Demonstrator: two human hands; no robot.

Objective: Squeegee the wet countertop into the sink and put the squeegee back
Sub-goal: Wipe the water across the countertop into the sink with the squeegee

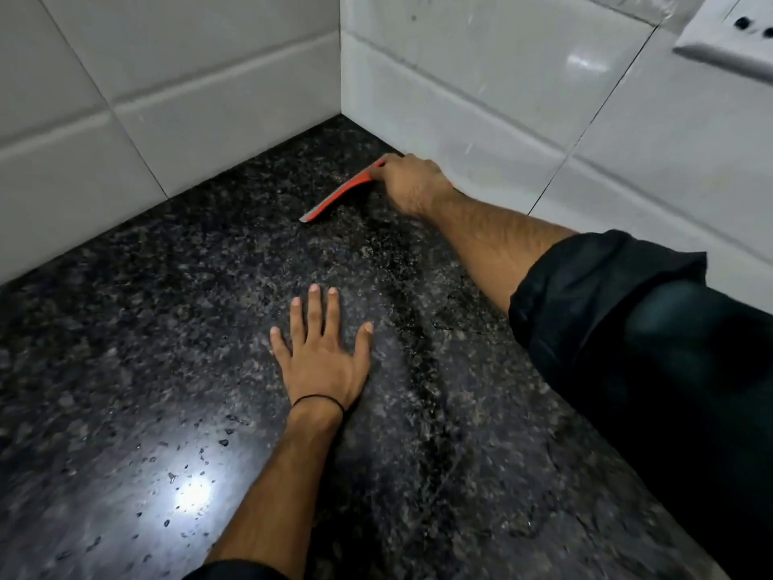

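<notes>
We've got the right hand [412,184] reached deep into the back corner where the 2 white tiled walls [481,90] meet, grip closed round the handle of the orange plastic squeegee w/ a grey rubber blade [334,198]. The blade sits on the black speckled granite tabletop [146,349], its free end pointing left-forward, handle end just beside the right-hand wall. Left hand [322,362] is flat on the stone, fingers spread, holding nothing, bracing the lean. No sink in view, so we can't say which way the water has to travel. Our read: this is the start of a pull stroke from the corner, task approx early-to-mid. To do it well, we'd keep the whole blade edge pressed down evenly, tilt the handle a bit toward the pull direction, and draw in 1 steady pass w/o lifting, so no streak is left. Droplets near the bright light reflection at bottom-left suggest that zone needs a pass too. Left hand lies in a likely path; we'd shift it first.
</notes>
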